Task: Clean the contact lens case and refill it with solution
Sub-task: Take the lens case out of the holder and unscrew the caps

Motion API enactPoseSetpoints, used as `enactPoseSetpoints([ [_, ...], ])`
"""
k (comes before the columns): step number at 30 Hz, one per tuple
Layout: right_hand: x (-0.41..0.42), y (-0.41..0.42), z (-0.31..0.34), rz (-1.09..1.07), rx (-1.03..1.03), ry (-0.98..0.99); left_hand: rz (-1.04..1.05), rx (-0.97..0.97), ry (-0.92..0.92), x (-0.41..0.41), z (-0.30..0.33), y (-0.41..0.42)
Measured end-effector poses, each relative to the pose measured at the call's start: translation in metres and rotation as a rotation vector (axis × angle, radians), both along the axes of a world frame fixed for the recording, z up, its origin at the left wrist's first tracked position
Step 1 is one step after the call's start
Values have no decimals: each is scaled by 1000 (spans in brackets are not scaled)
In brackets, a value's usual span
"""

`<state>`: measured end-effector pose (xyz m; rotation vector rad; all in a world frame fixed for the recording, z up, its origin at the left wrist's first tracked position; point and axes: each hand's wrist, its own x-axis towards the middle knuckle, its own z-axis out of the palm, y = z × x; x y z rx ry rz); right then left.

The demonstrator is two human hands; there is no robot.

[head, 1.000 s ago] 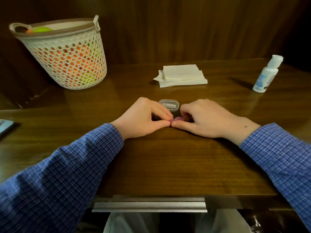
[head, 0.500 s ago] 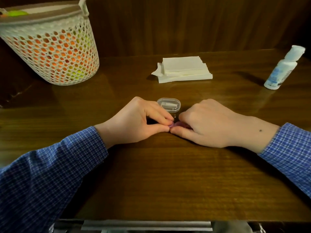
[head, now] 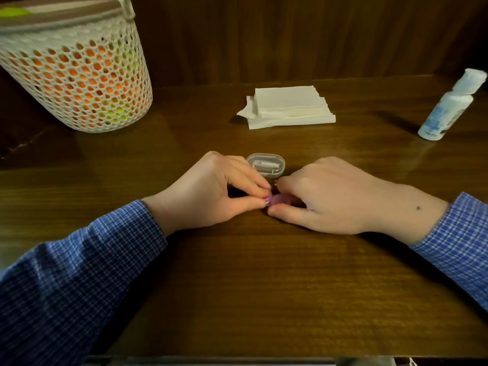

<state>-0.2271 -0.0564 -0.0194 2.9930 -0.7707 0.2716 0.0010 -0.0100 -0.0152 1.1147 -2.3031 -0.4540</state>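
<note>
Head view, read left to right. Against the two earlier frames the scene sits lower and closer, so the camera has tipped down and in; both hands remain at the same spot on the table, and the pink piece between them now shows slightly more. Judgement: the opening of the case is under way, not finished, and cleaning and refilling have not begun.

At far left stands a white perforated basket, tapered, with a grey-brown rim band; orange and yellow-green contents show through its holes.

The left hand has thumb and fingertips pinched on the left end of the contact lens case, a small glossy pink part low on the table at centre. Just behind it lies a clear oval plastic lid, rigid, with a pale item inside.

Farther back rests a stack of folded white tissues, soft and matte, with square edges.

The right hand curls its fingers over the right end of the case; its exact grip is hidden.

At far right stands the solution bottle, white plastic, blue-labelled, capped, well apart from the hands.

The table is dark, polished wood with visible grain.
</note>
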Motion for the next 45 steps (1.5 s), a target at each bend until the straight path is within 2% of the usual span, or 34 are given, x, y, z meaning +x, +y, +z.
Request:
enactPoseSetpoints([
  [4, -8, 3, 6, -131, 106, -87, 36, -48, -5, 1, -2, 9],
  [8, -10, 14, 7, -185, 318, -346, 56, -44, -14, -2, -1, 12],
  [10, -6, 19, 8, -170, 377, -409, 63, -20, -13, -3, 0, 13],
  [21, -4, 17, 4, -220, 441, -425, 67, 35, 16, -3, 1, 11],
  [30, -10, 12, 8, -139, 561, -418, 51, 47, 46, -2, -1, 9],
  [36, -8, 15, 7, -192, 491, -411, 60, 56, 33, -2, 0, 9],
  [41, -7, 15, 6, -199, 530, -479, 60, 70, 37, -3, 1, 10],
  [45, -8, 15, 7, -163, 563, -461, 59, 70, 38, -2, 1, 9],
])
